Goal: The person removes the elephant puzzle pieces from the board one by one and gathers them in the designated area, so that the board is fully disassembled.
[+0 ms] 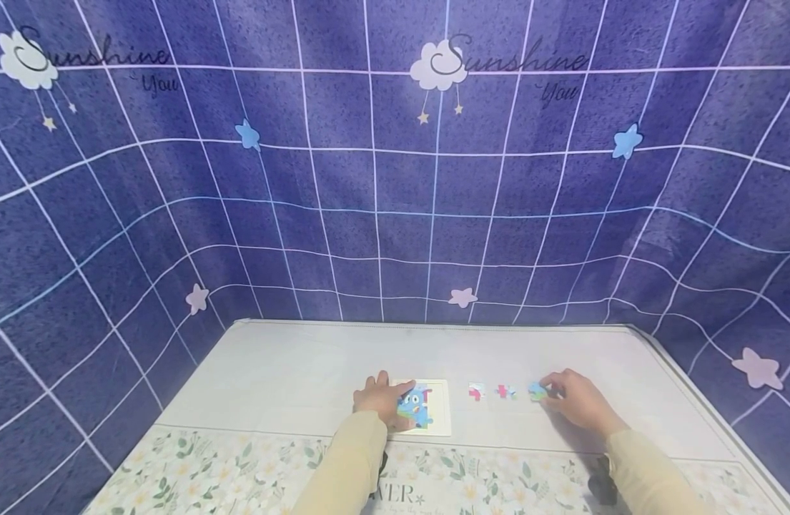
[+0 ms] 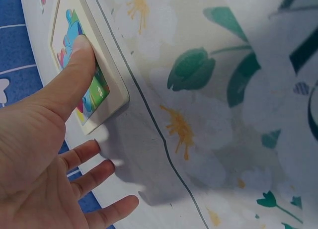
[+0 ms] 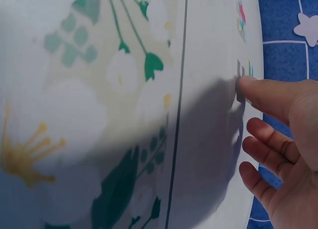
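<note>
A small framed jigsaw puzzle lies on the table, its picture of a blue cartoon animal partly filled in. My left hand rests over its left side. In the left wrist view the thumb presses on the picture while the other fingers stretch out past the frame. To the right, my right hand pinches a blue and green jigsaw piece between thumb and forefinger, low over the table. The right wrist view shows the thumb against the piece's edge, with the other fingers loosely bent.
Two loose jigsaw pieces, a pink and white one and a pink and blue one, lie in a row between the puzzle and my right hand. A floral cloth covers the near part of the table. A blue checked curtain hangs behind.
</note>
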### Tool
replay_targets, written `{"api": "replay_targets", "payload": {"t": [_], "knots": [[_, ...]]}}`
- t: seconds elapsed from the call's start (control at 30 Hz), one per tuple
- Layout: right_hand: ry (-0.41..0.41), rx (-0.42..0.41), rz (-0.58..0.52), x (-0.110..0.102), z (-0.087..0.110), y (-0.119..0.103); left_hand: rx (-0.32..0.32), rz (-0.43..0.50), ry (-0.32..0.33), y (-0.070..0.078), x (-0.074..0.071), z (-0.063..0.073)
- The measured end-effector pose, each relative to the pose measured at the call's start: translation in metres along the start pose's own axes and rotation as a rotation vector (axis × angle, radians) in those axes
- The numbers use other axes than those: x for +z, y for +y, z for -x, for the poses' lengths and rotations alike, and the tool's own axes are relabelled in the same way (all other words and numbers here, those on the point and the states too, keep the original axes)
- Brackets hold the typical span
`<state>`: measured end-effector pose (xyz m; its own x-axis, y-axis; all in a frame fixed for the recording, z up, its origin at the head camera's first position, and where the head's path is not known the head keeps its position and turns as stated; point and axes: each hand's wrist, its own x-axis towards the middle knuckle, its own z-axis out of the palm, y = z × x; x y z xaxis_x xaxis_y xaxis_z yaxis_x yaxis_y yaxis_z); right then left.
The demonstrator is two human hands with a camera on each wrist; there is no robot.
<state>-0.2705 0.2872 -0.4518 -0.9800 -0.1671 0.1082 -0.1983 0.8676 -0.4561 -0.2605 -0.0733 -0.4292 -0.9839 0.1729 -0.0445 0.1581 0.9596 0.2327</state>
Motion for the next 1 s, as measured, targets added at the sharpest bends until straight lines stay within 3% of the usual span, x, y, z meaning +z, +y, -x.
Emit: {"api": "replay_targets", "payload": {"t": [0.57,0.77,1.0], "knots": [[-0.039,0.031,0.026,-0.001,-0.006,0.002,-0.003,-0.011,0.012,-0.003,0.001,0.000],[0.075,-0.066,0.004,0.003,-0.002,-0.005,0.003,-0.012,0.010,-0.004,0.000,-0.001],[0.182,-0.154,-0.113,0.010,0.004,-0.026,0.025,-0.014,0.011,-0.004,0.005,-0.004]]}}
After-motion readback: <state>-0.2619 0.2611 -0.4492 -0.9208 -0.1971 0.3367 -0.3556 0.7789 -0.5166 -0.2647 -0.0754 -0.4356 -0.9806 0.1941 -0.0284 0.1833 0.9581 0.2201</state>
